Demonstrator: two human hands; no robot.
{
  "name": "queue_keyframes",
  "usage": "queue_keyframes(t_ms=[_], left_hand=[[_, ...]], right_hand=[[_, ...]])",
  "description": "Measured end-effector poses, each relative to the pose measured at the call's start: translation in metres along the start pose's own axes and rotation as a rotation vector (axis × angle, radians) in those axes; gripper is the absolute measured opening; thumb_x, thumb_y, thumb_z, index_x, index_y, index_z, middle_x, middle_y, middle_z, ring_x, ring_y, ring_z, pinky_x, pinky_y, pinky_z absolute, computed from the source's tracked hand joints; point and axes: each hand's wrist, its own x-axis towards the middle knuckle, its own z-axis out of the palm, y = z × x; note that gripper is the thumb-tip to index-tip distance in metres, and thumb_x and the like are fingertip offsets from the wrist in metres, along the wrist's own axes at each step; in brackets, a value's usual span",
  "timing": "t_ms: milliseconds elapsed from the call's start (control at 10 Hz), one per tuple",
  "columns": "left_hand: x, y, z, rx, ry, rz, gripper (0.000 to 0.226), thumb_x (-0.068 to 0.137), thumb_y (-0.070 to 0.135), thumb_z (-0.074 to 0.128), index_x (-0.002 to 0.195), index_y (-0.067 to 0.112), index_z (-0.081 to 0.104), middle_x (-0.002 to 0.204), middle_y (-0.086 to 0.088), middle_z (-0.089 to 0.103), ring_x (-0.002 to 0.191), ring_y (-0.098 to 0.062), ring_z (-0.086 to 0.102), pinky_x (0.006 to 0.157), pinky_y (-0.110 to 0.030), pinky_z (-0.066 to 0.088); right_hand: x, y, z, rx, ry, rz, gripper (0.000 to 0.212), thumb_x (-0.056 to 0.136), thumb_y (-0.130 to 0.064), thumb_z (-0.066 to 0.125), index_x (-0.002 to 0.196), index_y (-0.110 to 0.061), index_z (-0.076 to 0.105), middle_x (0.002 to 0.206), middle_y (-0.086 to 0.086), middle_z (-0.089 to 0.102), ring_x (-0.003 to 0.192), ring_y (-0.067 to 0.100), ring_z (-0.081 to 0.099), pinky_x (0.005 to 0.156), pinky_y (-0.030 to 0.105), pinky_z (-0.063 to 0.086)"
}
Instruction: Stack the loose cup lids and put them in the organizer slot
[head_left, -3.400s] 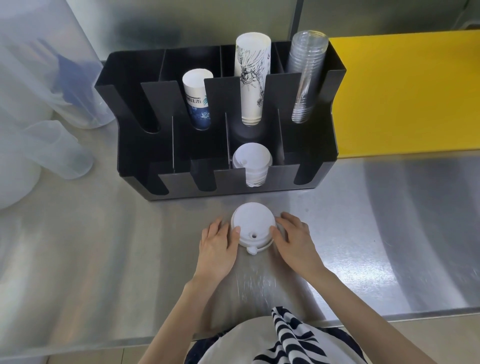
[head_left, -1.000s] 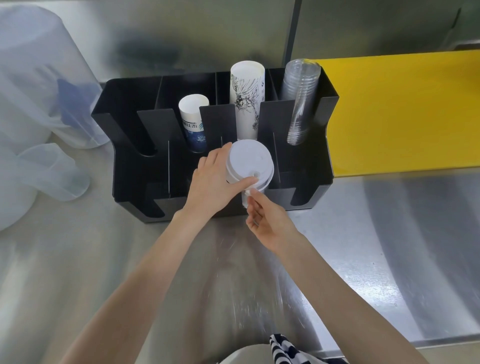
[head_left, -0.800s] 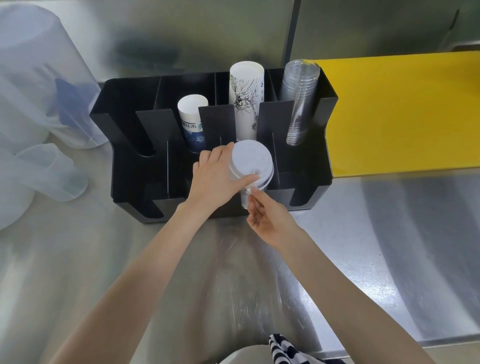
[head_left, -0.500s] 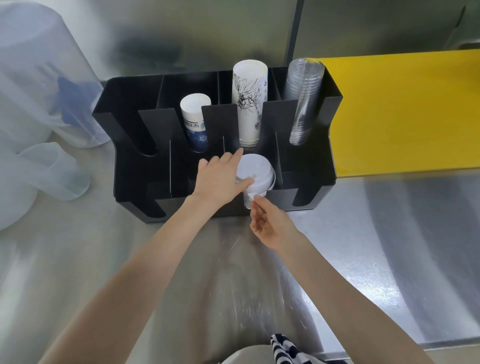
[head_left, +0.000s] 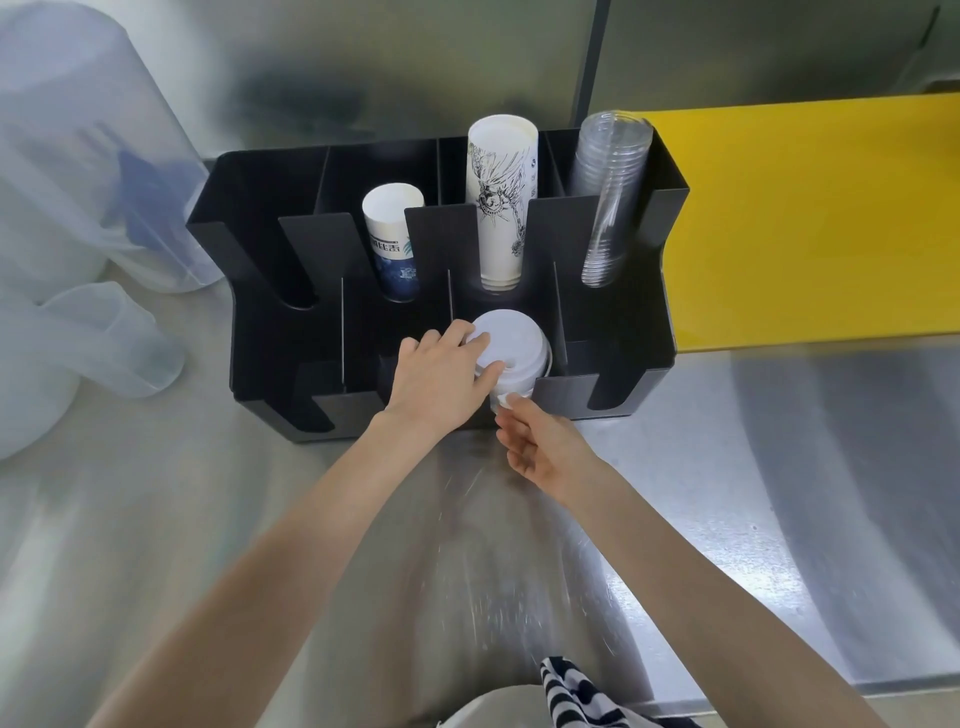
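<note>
Bare steel counter (head_left: 779, 493) lies open beside both hands. The left hand (head_left: 441, 382) grips the stack of lids (head_left: 511, 345) (white, sunk in the organizer (head_left: 613, 332) slot ahead); the right hand (head_left: 543, 447), fingers loosely spread, touches its lower edge.

A brushed stainless-steel counter (head_left: 779, 493) fills the near and middle ground, streaked with soft reflections of light. Behind it rises a metal wall (head_left: 415, 67) of dull sheen, split by a dark vertical seam (head_left: 586, 65). At the far right lies a bright yellow surface (head_left: 810, 223). Translucent plastic containers (head_left: 67, 208) stand at the far left.
</note>
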Motion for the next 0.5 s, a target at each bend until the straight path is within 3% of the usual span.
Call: queue_keyframes(t_ms=[300,500], left_hand=[[-0.011,0.004,-0.003,-0.064,-0.016,-0.016,0.044,0.092,0.037,0.036,0.132,0.019,0.041,0.142,-0.004,0.040,0.116,-0.031,0.048,0.098,-0.045,0.033],[-0.027,0.006,-0.013,-0.096,0.029,-0.003,0.047,0.092,0.034,0.037,0.135,0.016,0.034,0.140,-0.007,0.042,0.116,-0.032,0.048,0.097,-0.045,0.035]], right_hand=[[-0.010,0.000,-0.005,-0.138,-0.060,-0.072,0.029,0.086,-0.031,0.054,0.104,-0.009,0.061,0.088,0.002,0.067,0.075,0.011,0.062,0.068,0.024,0.051],[-0.026,0.003,-0.006,-0.303,-0.097,-0.156,0.024,0.085,-0.034,0.056,0.102,-0.016,0.058,0.084,-0.002,0.069,0.077,0.009,0.064,0.065,0.021,0.052]])
